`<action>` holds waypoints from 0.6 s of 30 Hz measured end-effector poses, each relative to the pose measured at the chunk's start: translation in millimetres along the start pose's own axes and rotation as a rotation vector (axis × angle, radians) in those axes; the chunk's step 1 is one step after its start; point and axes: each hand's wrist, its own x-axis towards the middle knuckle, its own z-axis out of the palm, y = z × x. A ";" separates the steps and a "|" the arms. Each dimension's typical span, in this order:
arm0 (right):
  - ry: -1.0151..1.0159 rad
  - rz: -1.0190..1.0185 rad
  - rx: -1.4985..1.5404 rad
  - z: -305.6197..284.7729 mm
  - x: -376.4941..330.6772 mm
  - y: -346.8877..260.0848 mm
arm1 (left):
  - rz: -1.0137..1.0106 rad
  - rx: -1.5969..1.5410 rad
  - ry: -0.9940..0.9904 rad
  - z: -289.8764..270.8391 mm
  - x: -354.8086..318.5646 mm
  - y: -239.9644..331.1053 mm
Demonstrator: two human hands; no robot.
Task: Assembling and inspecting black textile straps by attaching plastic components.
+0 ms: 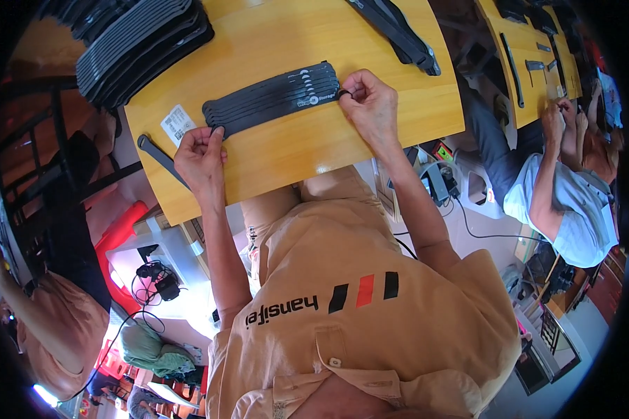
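Observation:
A row of black straps (269, 100) with white printing lies overlapped in a fan on the yellow wooden table (293, 150). At the row's left end, my left hand (203, 159) is closed, thumb and fingers pinching the end of the nearest strap. My right hand (372, 110) pinches a small dark loop at the row's right end; its other fingers are curled. Beside my left hand lies a white printed label (177, 124). One loose black strap (162, 160) rests along the table's left edge.
A thick stack of black straps (143, 56) fills the table's far left corner. More black straps (402, 38) lie at the far right. Co-workers sit on both sides, one at another table (531, 70) with straps. Cables and a power adapter (437, 183) are below right.

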 end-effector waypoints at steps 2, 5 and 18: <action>-0.001 -0.009 -0.025 0.2 0.0 -3.1 | 0.027 0.022 0.019 0.4 0.3 0.8; 0.011 -0.051 -0.093 1.2 -0.8 -9.0 | 0.071 0.053 0.032 -1.0 1.4 -0.8; 0.048 -0.262 -0.257 -21.0 -1.7 -9.4 | 0.398 0.313 0.156 -0.9 -9.3 4.2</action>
